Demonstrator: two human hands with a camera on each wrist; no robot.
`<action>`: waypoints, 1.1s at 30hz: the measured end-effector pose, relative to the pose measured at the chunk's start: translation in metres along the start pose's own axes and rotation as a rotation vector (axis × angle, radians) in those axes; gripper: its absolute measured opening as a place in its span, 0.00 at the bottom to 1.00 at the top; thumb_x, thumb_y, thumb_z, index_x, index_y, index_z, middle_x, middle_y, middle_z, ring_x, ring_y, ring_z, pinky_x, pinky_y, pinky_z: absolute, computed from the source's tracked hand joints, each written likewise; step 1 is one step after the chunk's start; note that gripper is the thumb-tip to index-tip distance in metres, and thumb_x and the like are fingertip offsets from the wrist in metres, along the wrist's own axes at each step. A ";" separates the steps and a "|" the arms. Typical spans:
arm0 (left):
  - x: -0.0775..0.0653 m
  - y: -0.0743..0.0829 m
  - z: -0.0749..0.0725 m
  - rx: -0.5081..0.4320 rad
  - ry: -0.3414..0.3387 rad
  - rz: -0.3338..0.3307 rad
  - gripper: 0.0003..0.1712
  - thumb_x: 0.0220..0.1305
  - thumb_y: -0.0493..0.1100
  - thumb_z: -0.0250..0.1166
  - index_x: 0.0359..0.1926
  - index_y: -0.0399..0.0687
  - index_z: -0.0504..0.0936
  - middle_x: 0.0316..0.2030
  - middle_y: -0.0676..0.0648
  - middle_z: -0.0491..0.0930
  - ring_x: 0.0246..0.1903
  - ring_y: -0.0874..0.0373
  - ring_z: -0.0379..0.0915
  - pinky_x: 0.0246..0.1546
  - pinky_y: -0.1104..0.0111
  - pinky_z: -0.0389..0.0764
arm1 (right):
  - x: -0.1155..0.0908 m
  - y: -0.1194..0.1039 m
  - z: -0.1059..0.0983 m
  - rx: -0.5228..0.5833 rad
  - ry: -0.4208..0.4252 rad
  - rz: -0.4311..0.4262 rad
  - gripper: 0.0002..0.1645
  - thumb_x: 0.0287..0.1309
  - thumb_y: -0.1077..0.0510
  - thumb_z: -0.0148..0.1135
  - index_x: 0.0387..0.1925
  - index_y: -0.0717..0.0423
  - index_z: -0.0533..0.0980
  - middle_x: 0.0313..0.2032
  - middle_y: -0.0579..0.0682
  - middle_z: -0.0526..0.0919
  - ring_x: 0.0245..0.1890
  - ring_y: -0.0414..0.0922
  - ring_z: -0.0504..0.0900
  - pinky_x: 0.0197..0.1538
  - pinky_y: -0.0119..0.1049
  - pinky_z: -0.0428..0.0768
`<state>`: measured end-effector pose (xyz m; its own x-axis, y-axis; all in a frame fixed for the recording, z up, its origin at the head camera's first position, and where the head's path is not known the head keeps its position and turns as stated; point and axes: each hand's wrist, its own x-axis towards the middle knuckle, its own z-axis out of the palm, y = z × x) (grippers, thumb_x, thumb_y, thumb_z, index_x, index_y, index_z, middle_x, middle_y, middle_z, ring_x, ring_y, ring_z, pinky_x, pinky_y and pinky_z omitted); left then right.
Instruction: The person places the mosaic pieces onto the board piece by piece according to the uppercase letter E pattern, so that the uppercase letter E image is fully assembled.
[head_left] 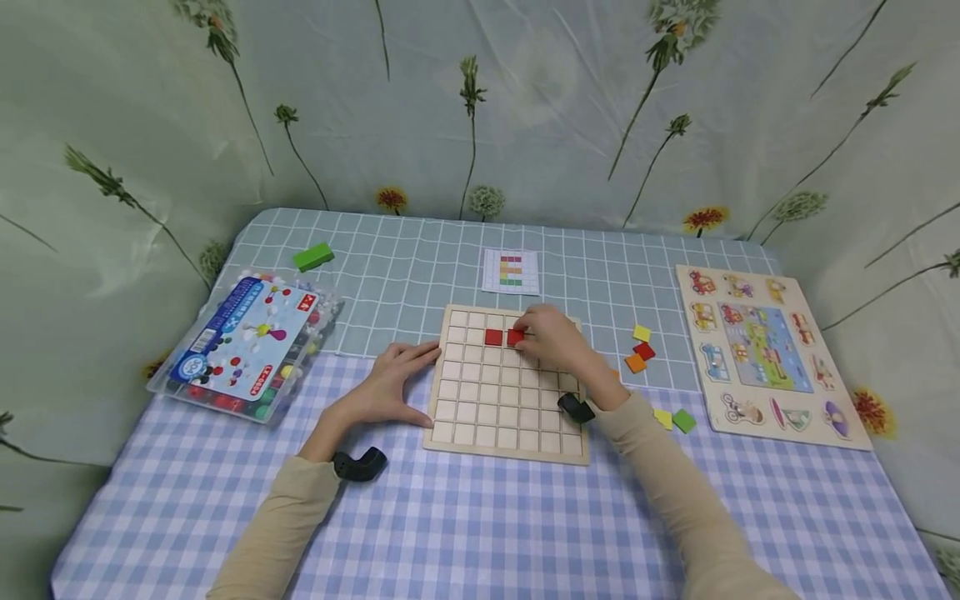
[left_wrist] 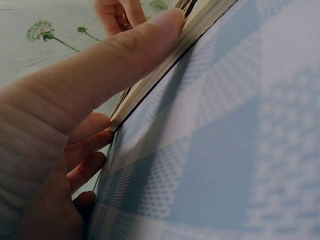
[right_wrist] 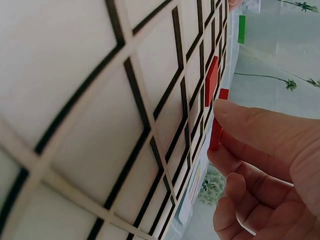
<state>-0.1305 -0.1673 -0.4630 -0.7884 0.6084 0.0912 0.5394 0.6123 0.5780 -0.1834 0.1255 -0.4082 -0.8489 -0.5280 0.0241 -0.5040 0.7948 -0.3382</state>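
A wooden grid board [head_left: 487, 392] lies on the table with one red square tile [head_left: 492, 337] in its upper part. Just right of that tile, my right hand [head_left: 551, 337] pinches a second red tile [right_wrist: 216, 132] between thumb and fingers, close over the board. In the right wrist view the held tile stands on edge at the fingertips, near the red tile on the board. My left hand [head_left: 390, 387] rests at the board's left edge, thumb and fingers spread along it. The left wrist view shows the thumb [left_wrist: 145, 42] against the board's wooden rim.
A pattern card [head_left: 511, 272] lies behind the board. Loose tiles, including an orange one [head_left: 635, 363] and a green one [head_left: 684, 421], lie to the right. A wooden picture puzzle [head_left: 772, 417] is farther right. A plastic box [head_left: 247, 342] and green block [head_left: 313, 257] are left.
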 end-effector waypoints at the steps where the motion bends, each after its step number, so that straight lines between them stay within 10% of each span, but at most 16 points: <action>1: 0.000 0.000 0.000 0.001 0.001 0.002 0.63 0.32 0.59 0.79 0.69 0.42 0.61 0.70 0.42 0.58 0.56 0.48 0.57 0.53 0.50 0.57 | 0.001 0.000 0.001 -0.003 0.001 0.006 0.13 0.52 0.60 0.67 0.38 0.64 0.83 0.35 0.56 0.83 0.39 0.51 0.79 0.46 0.41 0.77; 33: 0.000 0.001 -0.001 -0.009 0.014 0.005 0.62 0.31 0.56 0.79 0.69 0.41 0.62 0.69 0.41 0.60 0.56 0.48 0.57 0.53 0.50 0.57 | 0.004 0.001 0.007 0.030 -0.014 -0.011 0.14 0.50 0.62 0.68 0.39 0.65 0.83 0.35 0.56 0.82 0.37 0.49 0.76 0.44 0.40 0.75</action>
<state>-0.1303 -0.1674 -0.4620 -0.7896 0.6046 0.1052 0.5408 0.6045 0.5849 -0.1862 0.1217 -0.4145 -0.8410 -0.5408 0.0144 -0.5078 0.7800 -0.3657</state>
